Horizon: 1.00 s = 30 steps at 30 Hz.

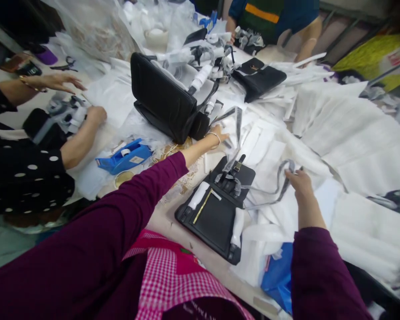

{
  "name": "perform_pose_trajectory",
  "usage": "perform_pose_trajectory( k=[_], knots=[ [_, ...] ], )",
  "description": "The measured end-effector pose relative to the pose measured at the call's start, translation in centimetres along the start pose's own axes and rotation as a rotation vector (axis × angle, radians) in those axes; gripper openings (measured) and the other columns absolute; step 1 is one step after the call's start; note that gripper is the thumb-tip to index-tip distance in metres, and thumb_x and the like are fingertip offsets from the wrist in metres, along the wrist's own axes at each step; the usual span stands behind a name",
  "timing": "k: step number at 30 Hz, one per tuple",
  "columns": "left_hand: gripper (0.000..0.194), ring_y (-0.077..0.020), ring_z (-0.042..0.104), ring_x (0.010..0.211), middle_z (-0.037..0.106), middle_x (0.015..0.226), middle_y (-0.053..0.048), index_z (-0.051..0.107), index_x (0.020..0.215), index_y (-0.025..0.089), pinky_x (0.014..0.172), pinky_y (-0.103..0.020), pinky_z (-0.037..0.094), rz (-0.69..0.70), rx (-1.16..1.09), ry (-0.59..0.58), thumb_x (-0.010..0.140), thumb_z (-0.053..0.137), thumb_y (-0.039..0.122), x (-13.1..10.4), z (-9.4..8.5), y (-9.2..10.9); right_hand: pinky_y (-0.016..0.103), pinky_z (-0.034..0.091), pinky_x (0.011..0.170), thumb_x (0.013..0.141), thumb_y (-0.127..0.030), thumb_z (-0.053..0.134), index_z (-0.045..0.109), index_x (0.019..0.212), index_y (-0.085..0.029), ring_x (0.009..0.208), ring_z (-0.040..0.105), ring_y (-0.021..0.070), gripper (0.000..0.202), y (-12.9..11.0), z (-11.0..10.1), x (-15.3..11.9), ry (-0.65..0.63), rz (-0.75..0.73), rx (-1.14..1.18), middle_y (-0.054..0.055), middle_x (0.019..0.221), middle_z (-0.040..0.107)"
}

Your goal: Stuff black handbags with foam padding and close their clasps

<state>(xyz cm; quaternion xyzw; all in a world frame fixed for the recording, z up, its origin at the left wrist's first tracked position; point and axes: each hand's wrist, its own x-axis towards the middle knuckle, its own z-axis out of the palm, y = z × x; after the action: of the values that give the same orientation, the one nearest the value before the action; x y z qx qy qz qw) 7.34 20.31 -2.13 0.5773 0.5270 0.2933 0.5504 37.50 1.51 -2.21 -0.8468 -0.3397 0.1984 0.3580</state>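
Note:
A black bag (213, 220) with a gold zipper and white-wrapped buckles lies flat before me, its flap spread away from me. My right hand (300, 180) is closed on the plastic-wrapped strap (270, 192) to the right of the bag. Beyond the bag, my left hand (219, 133) reaches out with its fingers partly spread, beside another strap (238, 126). Its fingertips are blurred, and I see nothing held in it. Just behind my left hand stands a larger black bag (163, 98) with wrapped parts.
A blue tape dispenser (125, 156) sits left of my left forearm. At the left, a person's hands (96, 115) work on another wrapped bag. White sheets (363, 133) cover the right side. Across the table are another person and a black bag (260, 78).

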Motion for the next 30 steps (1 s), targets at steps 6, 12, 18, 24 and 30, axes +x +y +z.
perform_pose_trajectory(
  k=[6,12,18,24,30],
  knots=[
    [0.043,-0.0205,0.055,0.091,0.056,0.099,-0.007,0.055,0.115,0.014,0.089,-0.033,0.044,0.114,0.614,-0.287,0.077,0.062,0.033,-12.7,-4.2,-4.6,0.041,0.046,0.081,0.075,-0.042,0.055,0.059,0.112,-0.015,0.084,0.059,0.022,0.046,1.9,0.2,-14.2,-0.054,-0.019,-0.111,0.012,0.102,0.062],
    [0.078,-0.0293,0.045,0.114,0.049,0.118,-0.014,0.038,0.132,0.014,0.1,-0.04,0.037,0.027,0.847,-0.294,0.067,0.071,0.043,-22.4,-3.5,-7.7,0.043,0.047,0.08,0.069,-0.052,0.061,0.033,0.139,-0.009,0.09,0.055,0.0264,0.087,1.8,4.2,-27.5,-0.242,0.12,-0.049,0.018,0.114,0.054],
    [0.077,-0.0292,0.043,0.116,0.046,0.12,-0.013,0.029,0.138,0.016,0.102,-0.04,0.034,0.058,0.878,-0.207,0.067,0.06,0.017,-22.9,-2.1,-8.3,0.039,0.047,0.082,0.069,-0.034,0.057,0.034,0.139,-0.018,0.091,0.056,0.0238,0.076,0.4,5.0,-28.5,-0.169,0.189,0.093,0.012,0.115,0.053],
    [0.084,-0.0237,0.052,0.097,0.047,0.109,-0.008,0.039,0.134,0.016,0.09,-0.039,0.045,0.034,0.361,-0.115,0.056,0.068,0.017,-22.5,-2.7,-7.9,0.033,0.047,0.077,0.065,-0.023,0.064,0.046,0.128,-0.026,0.09,0.058,0.0204,0.066,-1.9,2.8,-29.4,-0.184,0.308,0.663,0.005,0.111,0.057],
    [0.05,-0.0134,0.052,0.059,0.052,0.069,-0.001,0.063,0.099,0.013,0.052,-0.025,0.043,-0.138,-0.473,-0.363,0.079,0.052,0.058,-23.6,-6.0,-6.4,0.036,0.043,0.078,0.09,-0.053,0.039,0.063,0.073,-0.021,0.081,0.054,0.019,0.043,-1.2,-1.8,-32.8,-0.312,0.09,1.05,0.004,0.079,0.056]
  ],
)
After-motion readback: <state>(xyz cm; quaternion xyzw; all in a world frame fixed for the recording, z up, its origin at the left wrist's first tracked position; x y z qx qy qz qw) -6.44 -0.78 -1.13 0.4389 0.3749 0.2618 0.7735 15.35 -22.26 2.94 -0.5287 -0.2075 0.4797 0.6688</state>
